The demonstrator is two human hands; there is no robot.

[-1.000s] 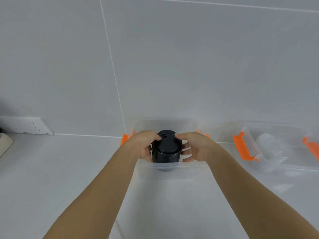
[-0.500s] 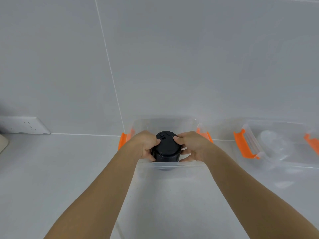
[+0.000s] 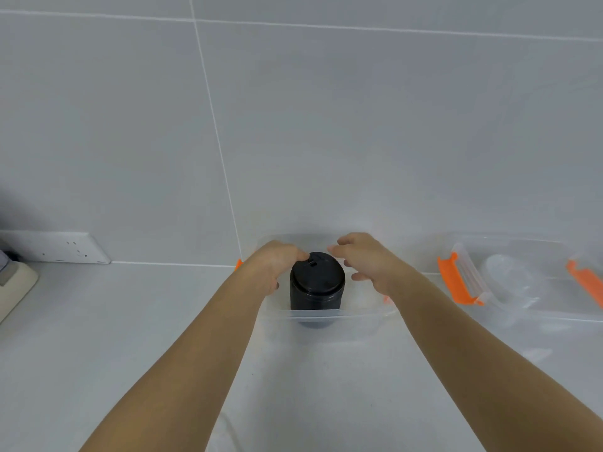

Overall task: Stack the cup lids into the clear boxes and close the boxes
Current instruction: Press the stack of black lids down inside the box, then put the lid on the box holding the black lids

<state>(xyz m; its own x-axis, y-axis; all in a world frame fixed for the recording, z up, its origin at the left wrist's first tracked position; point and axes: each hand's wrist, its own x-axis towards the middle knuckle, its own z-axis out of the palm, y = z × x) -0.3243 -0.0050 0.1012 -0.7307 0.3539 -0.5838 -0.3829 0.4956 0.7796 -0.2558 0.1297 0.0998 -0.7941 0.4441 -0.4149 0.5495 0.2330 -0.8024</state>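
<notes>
A tall stack of black cup lids (image 3: 317,285) stands upright inside a clear box (image 3: 346,316) set against the tiled wall. My left hand (image 3: 274,269) is curled against the stack's left side, with its fingertips on the top lid's rim. My right hand (image 3: 368,259) hovers just right of the stack, fingers spread and not touching it. The stack rises above the box's front rim. My hands and arms hide most of the box's orange latches.
A second clear box (image 3: 535,309) with orange latches (image 3: 456,282) lies open at the right, holding clear lids (image 3: 509,275). A white wall socket (image 3: 65,247) and a beige object (image 3: 13,288) are at the far left. The counter is white.
My right hand has let go of the stack and lifted slightly up and away. My left hand stays on it. The stack sits lower in the box.
</notes>
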